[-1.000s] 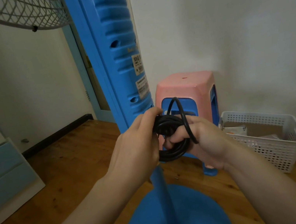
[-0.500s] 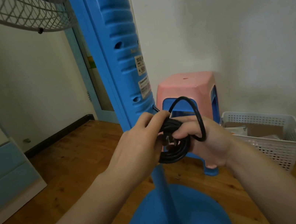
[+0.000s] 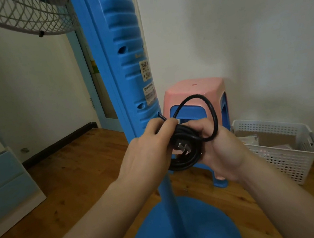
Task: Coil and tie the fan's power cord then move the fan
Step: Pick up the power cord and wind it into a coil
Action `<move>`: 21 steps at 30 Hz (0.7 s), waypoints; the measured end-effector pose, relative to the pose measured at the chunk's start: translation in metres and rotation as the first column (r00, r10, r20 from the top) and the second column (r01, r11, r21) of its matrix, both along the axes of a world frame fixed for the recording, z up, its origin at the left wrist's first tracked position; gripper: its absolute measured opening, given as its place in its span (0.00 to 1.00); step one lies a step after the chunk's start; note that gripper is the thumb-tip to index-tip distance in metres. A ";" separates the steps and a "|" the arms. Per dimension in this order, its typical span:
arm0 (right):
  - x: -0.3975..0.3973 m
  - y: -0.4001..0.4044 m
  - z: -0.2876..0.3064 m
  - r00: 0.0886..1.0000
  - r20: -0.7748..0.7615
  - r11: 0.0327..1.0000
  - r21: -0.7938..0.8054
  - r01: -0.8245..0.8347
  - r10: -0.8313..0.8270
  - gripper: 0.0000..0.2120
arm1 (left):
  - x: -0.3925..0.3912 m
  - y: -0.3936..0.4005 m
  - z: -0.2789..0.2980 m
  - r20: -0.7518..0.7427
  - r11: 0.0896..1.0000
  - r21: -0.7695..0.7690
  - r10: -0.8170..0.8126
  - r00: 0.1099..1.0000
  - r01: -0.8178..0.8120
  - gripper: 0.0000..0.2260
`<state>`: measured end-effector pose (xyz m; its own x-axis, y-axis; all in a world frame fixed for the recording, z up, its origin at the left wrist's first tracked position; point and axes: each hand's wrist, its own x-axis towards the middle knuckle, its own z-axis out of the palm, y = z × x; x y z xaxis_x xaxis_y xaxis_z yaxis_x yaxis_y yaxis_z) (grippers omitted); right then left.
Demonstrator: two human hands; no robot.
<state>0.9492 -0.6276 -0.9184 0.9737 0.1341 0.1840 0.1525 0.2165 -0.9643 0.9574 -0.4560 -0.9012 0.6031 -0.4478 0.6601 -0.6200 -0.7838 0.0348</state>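
- Right now, through the head camera, both hands are meeting at the centre of the view, just in front of the blue fan (image 3: pixel 133 65) column.
- Left hand (image 3: pixel 147 153) is coming in from seven o'clock, its fingers curling round the upper left side of the coiled black power cord (image 3: pixel 187 159) and gripping it.
- Right hand (image 3: pixel 218 150) is reaching in from five o'clock, its fingers and thumb curling round the right side of the coil and clamping it.
- The coil is sitting between the two hands, touching both, with the plug (image 3: pixel 182 145) lying across its middle and its two metal prongs pointing toward six o'clock.
- One free loop of the cord is arching up toward twelve o'clock from the coil, then bending down over the right hand's fingers.
- A short run of cord is also leading from the left hand's fingertips up to a hole low in the fan column.
- The fan is standing upright on the wooden floor (image 3: pixel 69 184), its round base (image 3: pixel 210 229) lying at six o'clock and its wire grille (image 3: pixel 18 17) showing at eleven o'clock.
- Another bit of black cord is curling on the base near the pole.
- A pink stool (image 3: pixel 194 90), stacked on a blue one, is standing behind the hands against the wall.
- A white perforated basket (image 3: pixel 280 150) is sitting on the floor at three o'clock, just beside the stools, holding cardboard and packets.
- A blue and white panel (image 3: pixel 2 188) is leaning at nine o'clock.
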 end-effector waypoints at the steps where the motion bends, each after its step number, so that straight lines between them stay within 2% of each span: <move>1: 0.000 -0.001 -0.001 1.000 -0.011 1.000 -0.020 0.018 -0.018 0.20 | 0.000 0.000 0.000 0.003 1.000 0.002 -0.001 1.000 0.001 0.21; 5: 0.001 -0.004 -0.006 0.998 -0.040 0.998 -0.027 0.053 -0.054 0.17 | 0.001 0.000 0.001 0.017 1.000 0.008 -0.007 1.000 0.007 0.20; 14: -0.001 0.004 -0.010 0.996 0.020 0.994 -0.062 0.093 -0.092 0.16 | 0.002 -0.001 0.001 0.008 1.000 -0.009 -0.028 1.000 0.028 0.17; 21: 0.008 0.001 -0.002 0.995 -0.099 0.994 0.112 0.020 -0.009 0.16 | 0.001 0.000 0.000 -0.004 0.999 0.001 -0.052 0.999 0.052 0.17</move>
<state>0.9568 -0.6262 -0.9206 0.9895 0.1035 0.1008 0.0625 0.3229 -0.9444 0.9581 -0.4557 -0.9012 0.5817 -0.4793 0.6572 -0.6596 -0.7507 0.0363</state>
